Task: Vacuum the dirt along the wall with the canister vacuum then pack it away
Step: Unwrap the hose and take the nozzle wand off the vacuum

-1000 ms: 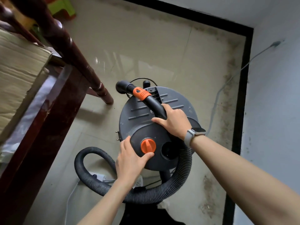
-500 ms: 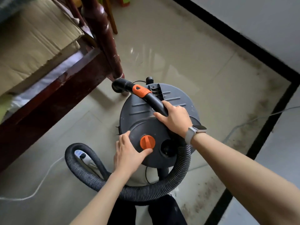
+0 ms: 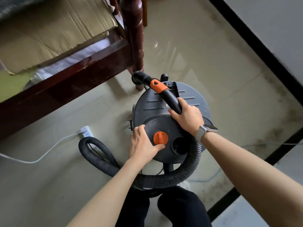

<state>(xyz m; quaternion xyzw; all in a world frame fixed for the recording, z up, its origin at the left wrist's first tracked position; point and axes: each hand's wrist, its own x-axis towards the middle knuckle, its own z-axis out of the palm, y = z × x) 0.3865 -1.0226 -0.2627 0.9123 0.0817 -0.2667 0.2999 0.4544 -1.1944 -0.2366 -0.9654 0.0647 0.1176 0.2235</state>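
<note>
A grey canister vacuum (image 3: 188,99) stands on the tiled floor, seen from above. My left hand (image 3: 141,143) lies flat on its round motor head, thumb beside the orange knob (image 3: 160,138). My right hand (image 3: 187,117) grips the black hose handle (image 3: 172,99) with an orange collar (image 3: 158,86), laid across the lid. The ribbed black hose (image 3: 164,178) loops around the near side of the vacuum. Dark dirt (image 3: 277,115) streaks the floor along the black skirting on the right.
A dark red wooden bed frame (image 3: 68,79) with cardboard (image 3: 49,33) on it stands at the left, its post (image 3: 133,33) just beyond the vacuum. A white power strip (image 3: 86,131) and white cable (image 3: 36,158) lie on the floor left of the hose. The white wall (image 3: 270,22) runs at the right.
The view has swung left, so the bed frame and power strip fill more of the left side. Both hands keep their places on the vacuum and hose handle.
</note>
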